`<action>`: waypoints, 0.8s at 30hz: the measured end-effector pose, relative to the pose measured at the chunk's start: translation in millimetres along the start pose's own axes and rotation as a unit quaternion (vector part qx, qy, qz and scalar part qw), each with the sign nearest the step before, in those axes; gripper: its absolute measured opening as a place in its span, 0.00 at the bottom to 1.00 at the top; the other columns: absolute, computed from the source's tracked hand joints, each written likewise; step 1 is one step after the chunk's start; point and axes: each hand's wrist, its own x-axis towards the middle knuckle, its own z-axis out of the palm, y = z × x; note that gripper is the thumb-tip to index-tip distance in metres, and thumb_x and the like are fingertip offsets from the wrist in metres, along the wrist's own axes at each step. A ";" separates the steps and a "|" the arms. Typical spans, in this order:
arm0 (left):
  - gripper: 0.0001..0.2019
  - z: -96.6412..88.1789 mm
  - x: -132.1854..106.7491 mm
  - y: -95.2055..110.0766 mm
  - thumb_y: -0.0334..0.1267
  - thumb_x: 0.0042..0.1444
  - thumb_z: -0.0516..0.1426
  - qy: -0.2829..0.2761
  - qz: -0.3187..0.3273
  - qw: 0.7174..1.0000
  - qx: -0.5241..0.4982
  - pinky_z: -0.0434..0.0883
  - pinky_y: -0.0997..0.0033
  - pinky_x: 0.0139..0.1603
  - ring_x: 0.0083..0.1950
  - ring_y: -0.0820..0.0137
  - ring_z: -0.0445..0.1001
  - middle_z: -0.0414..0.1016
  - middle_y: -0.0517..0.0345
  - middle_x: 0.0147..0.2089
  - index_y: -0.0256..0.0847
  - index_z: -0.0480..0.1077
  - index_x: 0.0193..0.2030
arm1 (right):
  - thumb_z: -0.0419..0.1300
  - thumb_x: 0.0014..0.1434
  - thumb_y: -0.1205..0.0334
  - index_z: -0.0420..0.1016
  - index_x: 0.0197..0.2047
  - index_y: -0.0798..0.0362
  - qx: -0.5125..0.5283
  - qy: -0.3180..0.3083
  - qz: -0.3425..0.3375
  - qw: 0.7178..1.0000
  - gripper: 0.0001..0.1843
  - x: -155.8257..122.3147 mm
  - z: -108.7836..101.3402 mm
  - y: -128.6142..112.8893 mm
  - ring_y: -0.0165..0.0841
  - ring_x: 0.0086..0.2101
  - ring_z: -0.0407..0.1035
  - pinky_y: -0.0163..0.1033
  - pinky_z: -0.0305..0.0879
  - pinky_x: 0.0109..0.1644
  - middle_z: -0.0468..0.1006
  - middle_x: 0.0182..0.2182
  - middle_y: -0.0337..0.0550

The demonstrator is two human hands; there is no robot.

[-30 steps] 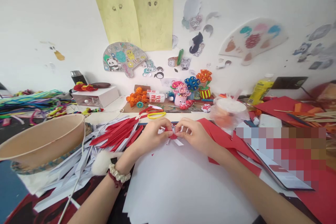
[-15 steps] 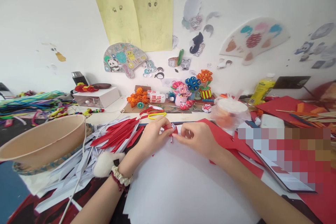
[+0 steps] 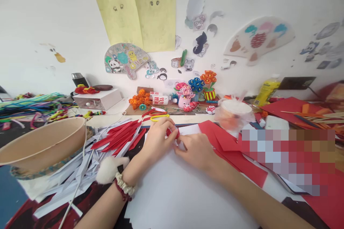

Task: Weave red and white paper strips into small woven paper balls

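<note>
Now, more red paper (image 3: 173, 134) showing in left hand (image 3: 159, 136), right hand (image 3: 197, 150) lower

Head view, one: camera is sitting on the person's head, behind and above the fingers (image 3: 182, 153), and is facing forward and down. Range: near; both forearms (image 3: 255, 193) are showing along the lower edge, on the near side of the fingers. Field: wide; the wall (image 3: 53, 7) is standing beyond the fingers, a tan basin (image 3: 51, 152) is showing to their left, a yellow bottle (image 3: 266, 91) to their right. Margins are blurring, so the lens is perhaps distorting them.
</note>
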 end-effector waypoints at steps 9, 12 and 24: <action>0.09 -2.1 -0.8 -2.0 0.37 0.61 0.54 0.019 -0.022 0.999 0.043 0.62 0.61 0.52 0.50 0.65 0.71 0.72 0.59 0.48 0.41 0.69 0.29 | 0.51 0.63 0.63 0.72 0.29 0.53 0.031 0.026 0.003 0.999 0.13 1.7 5.5 2.9 0.32 0.25 0.70 0.36 0.43 0.26 0.80 0.26 0.42; 0.09 -2.9 -0.4 -2.0 0.37 0.61 0.53 0.021 -0.038 0.997 0.056 0.62 0.59 0.52 0.52 0.63 0.70 0.71 0.57 0.50 0.41 0.69 0.29 | 0.51 0.61 0.67 0.70 0.26 0.53 0.069 0.016 0.005 0.997 0.13 1.8 4.9 4.4 0.30 0.23 0.67 0.35 0.45 0.26 0.78 0.24 0.41; 0.07 -4.4 2.2 -1.9 0.35 0.58 0.55 0.032 -0.065 0.997 0.025 0.67 0.59 0.49 0.51 0.60 0.71 0.71 0.53 0.48 0.40 0.70 0.28 | 0.53 0.56 0.69 0.68 0.22 0.53 0.104 0.014 0.040 0.994 0.12 5.2 -2.3 2.6 0.28 0.20 0.60 0.35 0.44 0.25 0.73 0.20 0.38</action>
